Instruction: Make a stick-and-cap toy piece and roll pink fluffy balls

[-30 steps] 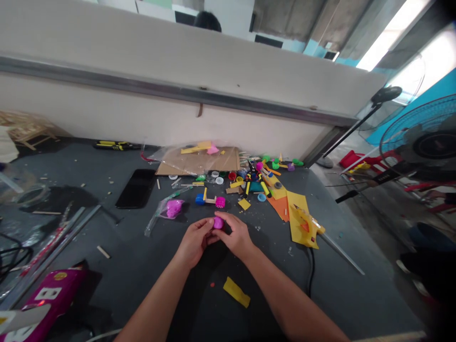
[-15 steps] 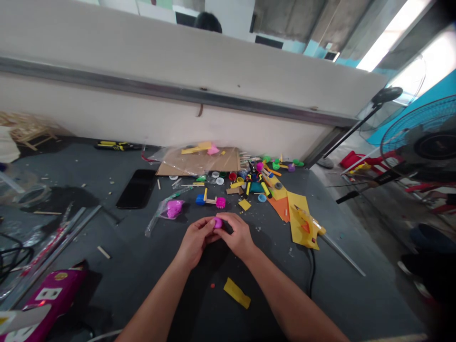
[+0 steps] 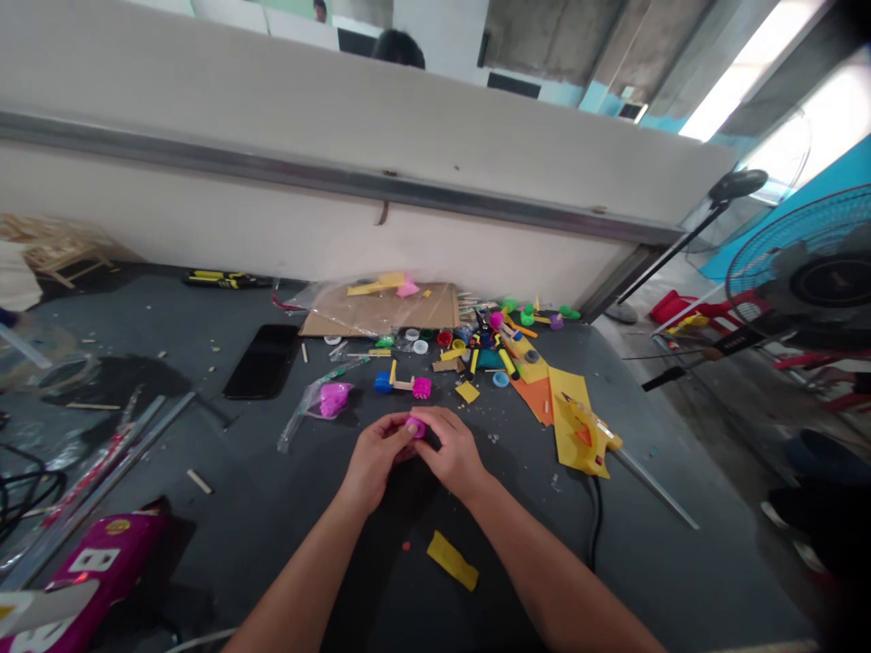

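Note:
Between my two hands is a small lump of purple modelling clay [image 3: 417,429]. My left hand [image 3: 376,459] is closed on its left side, the thumb pressed against it. My right hand [image 3: 455,453] is closed around its right side, fingertips touching it. Just beyond the hands lies a small wooden piece [image 3: 401,384] with a blue lump at one end and a pink lump at the other. To the left, more purple clay [image 3: 333,399] sits in a clear plastic bag. A yellow strip [image 3: 453,560] lies between my forearms.
A black phone [image 3: 262,363] lies left of the bag. Black-and-yellow pliers [image 3: 488,343] rest among small caps and clay pieces at the back. A yellow glue gun [image 3: 591,426] lies right on yellow paper. A purple boxy device [image 3: 102,567] occupies the front left.
The thumb of my left hand has shifted over the purple clay, covering more of its face. Both hands stay in the same place.

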### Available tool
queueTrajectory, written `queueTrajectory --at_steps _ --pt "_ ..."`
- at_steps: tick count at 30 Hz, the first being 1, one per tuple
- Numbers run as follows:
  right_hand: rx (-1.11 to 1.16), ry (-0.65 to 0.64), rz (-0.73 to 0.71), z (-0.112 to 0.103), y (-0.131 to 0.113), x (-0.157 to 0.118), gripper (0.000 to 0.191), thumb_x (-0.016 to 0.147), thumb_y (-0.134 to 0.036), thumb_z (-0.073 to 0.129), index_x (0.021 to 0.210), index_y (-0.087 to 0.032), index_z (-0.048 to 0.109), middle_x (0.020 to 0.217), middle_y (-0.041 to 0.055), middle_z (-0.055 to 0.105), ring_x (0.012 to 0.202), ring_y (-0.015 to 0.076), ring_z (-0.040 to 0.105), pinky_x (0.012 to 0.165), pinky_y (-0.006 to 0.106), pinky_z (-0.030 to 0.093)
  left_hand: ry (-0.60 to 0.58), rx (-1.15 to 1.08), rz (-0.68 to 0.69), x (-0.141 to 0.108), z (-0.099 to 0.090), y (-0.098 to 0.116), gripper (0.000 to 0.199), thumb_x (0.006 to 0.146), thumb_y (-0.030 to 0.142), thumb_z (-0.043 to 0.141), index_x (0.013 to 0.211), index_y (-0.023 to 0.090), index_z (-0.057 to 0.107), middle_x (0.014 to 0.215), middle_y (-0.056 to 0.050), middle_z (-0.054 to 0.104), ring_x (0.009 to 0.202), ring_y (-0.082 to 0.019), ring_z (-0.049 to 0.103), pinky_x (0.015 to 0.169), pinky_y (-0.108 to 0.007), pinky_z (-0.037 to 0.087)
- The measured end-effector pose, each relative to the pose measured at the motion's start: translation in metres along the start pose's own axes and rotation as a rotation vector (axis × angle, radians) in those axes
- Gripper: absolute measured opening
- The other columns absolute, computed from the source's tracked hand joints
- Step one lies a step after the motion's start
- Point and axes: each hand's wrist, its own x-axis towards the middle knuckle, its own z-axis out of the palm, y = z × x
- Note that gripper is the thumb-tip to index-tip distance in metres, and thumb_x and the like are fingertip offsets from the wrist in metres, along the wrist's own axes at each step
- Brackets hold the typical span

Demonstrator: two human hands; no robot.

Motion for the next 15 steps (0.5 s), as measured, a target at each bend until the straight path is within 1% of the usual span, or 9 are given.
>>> queueTrajectory --at_steps 3,6,11,15 --pt "-0.021 -0.039 -0.033 -0.0007 -0.0018 0.0005 0.037 0.077 -0.017 0.061 0.113 -0.021 0.057 0.112 0.0059 0.063 0.106 0.0205 0.054 0.096 0.037 0.042 0.012 0.099 0.03 0.0018 -0.0019 -0.0017 0.031 0.063 0.032 0.076 0.087 0.014 0.067 0.077 -0.002 0.066 0.065 -0.01 0.059 0.062 -0.02 0.048" --pt "-0.025 -0.052 -0.067 -0.0011 -0.0033 0.0006 0.038 0.076 -0.014 0.06 0.114 -0.021 0.057 0.111 0.0056 0.063 0.105 0.0202 0.054 0.095 0.037 0.042 0.029 0.178 0.042 0.003 -0.0034 -0.0022 0.03 0.063 0.033 0.075 0.085 0.014 0.067 0.074 -0.002 0.066 0.064 -0.011 0.059 0.059 -0.021 0.047" --pt "-0.015 -0.026 -0.067 -0.0006 -0.0055 0.0016 0.034 0.078 -0.014 0.058 0.111 -0.023 0.058 0.106 0.0052 0.064 0.1 0.0212 0.055 0.091 0.039 0.044 -0.007 0.119 0.0 0.0024 -0.0038 -0.0019 0.032 0.065 0.033 0.074 0.088 0.014 0.065 0.076 -0.003 0.065 0.062 -0.01 0.058 0.059 -0.021 0.047" --pt "-0.022 -0.052 -0.069 -0.0005 -0.007 0.0024 0.037 0.077 -0.016 0.059 0.113 -0.023 0.057 0.106 0.0061 0.064 0.1 0.0222 0.054 0.091 0.04 0.043 -0.01 0.092 -0.009 0.0024 -0.0048 -0.0019 0.032 0.062 0.033 0.076 0.085 0.014 0.066 0.074 -0.002 0.065 0.06 -0.01 0.058 0.058 -0.021 0.046"
